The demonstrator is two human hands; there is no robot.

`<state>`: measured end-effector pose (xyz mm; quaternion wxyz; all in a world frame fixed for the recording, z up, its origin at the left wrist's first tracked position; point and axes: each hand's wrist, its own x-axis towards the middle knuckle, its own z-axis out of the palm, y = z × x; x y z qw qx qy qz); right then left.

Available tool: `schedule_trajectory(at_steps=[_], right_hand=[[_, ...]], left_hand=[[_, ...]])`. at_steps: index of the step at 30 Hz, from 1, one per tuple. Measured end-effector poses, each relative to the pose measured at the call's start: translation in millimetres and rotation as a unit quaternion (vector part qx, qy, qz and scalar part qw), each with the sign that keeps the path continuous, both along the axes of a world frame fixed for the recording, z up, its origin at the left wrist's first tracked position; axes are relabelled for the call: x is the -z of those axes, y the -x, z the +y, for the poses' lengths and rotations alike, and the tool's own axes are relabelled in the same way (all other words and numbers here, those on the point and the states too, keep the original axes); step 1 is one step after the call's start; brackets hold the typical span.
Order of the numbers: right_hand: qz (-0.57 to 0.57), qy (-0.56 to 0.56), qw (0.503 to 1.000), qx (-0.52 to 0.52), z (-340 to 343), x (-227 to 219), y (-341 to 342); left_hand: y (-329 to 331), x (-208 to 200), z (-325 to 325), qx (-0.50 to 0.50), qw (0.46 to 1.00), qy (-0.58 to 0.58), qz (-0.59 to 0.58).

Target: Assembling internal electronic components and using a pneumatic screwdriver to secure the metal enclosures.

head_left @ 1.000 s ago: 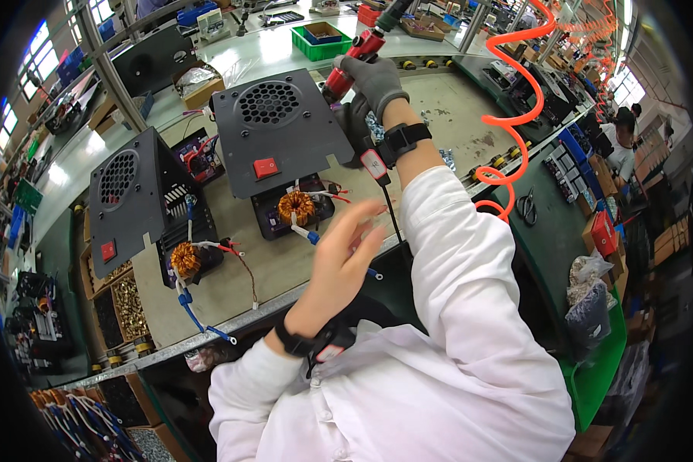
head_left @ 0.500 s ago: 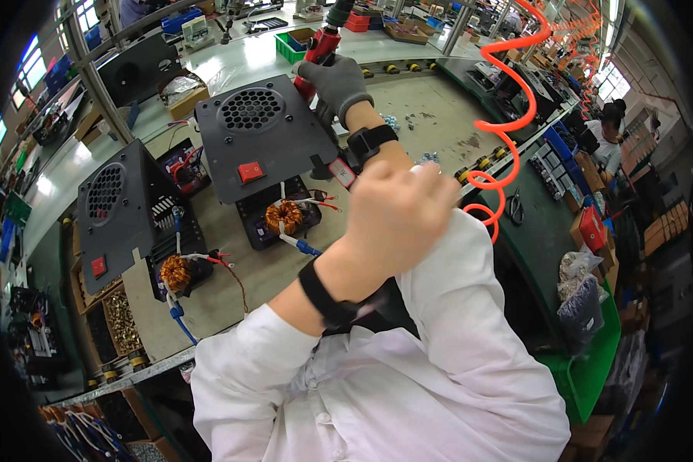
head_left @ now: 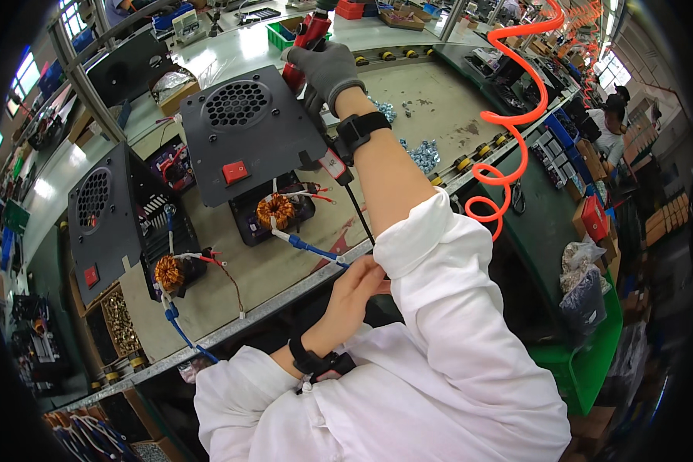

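My right hand [head_left: 327, 71], in a grey glove, is wrapped around a red power screwdriver [head_left: 309, 32] at the far edge of a dark metal housing [head_left: 273, 142] with a round vent and red switch. Low in front of the bench, my bare left hand [head_left: 353, 296] has its fingers curled together beside my right sleeve. What they hold, if anything, is hidden; a black cord [head_left: 358, 212] and a blue cable [head_left: 316, 248] end near them. Under the housing sits a copper-wound coil [head_left: 275, 211]. To its left stands a similar housing [head_left: 108, 231] with another coil [head_left: 169, 272].
Loose screws [head_left: 423, 156] lie in piles on the bench, right of my forearm. A coiled orange air hose [head_left: 527, 100] hangs at the right. A green bin [head_left: 585, 366] stands lower right. Small metal parts fill a box [head_left: 121, 319] at the left. Another person [head_left: 610, 127] is far right.
My left hand has dropped from over my right forearm to below the bench edge. My right hand and the screwdriver stay at the housing; the view has shifted slightly.
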<state>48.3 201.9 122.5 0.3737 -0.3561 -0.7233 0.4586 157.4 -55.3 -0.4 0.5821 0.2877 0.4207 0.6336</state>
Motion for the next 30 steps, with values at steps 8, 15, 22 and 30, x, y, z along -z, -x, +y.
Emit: schedule_trajectory(at_steps=[8, 15, 22, 30], right_hand=[[-0.006, 0.010, 1.000, 0.017, -1, 8, 9], [-0.024, 0.029, 0.999, 0.029, -4, 6, 10], [-0.043, 0.016, 0.998, 0.036, -11, 2, 4], [-0.042, 0.007, 0.999, 0.017, -8, 3, 10]], left_hand=[[18, 19, 47, 0.179, 0.908, 0.020, -0.379], [-2, 2, 73, 0.151, 0.957, -0.033, -0.247], [-19, 1, 78, 0.201, 0.973, -0.069, -0.092], [-27, 17, 32, 0.242, 0.961, -0.102, 0.083]])
